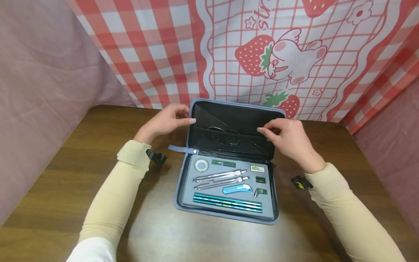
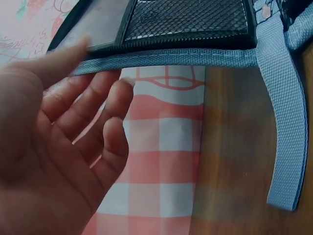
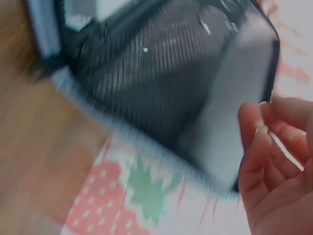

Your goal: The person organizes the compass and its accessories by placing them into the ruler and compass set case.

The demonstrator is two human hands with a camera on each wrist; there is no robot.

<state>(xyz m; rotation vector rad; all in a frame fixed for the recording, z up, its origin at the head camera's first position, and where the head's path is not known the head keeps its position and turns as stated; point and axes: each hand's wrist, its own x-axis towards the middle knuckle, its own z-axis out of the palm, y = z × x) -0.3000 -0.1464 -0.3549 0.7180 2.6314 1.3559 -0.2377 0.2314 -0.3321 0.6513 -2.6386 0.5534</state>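
A grey-blue zip case (image 1: 182, 185) lies open on the table, its black-lined lid raised. At the lid's left edge, my left hand (image 1: 168, 119) grips with the thumb inside and fingers behind. In front of the lid's right part is my right hand (image 1: 288, 136), thumb and index tips close together; I cannot tell whether they pinch anything. Clear tools with thin outlines sit in the lid's mesh pocket (image 2: 190, 22). The grey tray (image 1: 190, 202) holds two silver compasses (image 1: 222, 179), a blue utility knife (image 1: 237, 189), several shiny teal pencils (image 1: 227, 202) and an eraser (image 1: 257, 169).
A blue strap (image 2: 283, 132) sticks out left of the case. Small green pieces (image 1: 224, 163) and a round white ring (image 1: 201, 166) also lie in the tray. Behind the wooden table (image 1: 157, 225) hangs a strawberry-print cloth (image 1: 226, 65).
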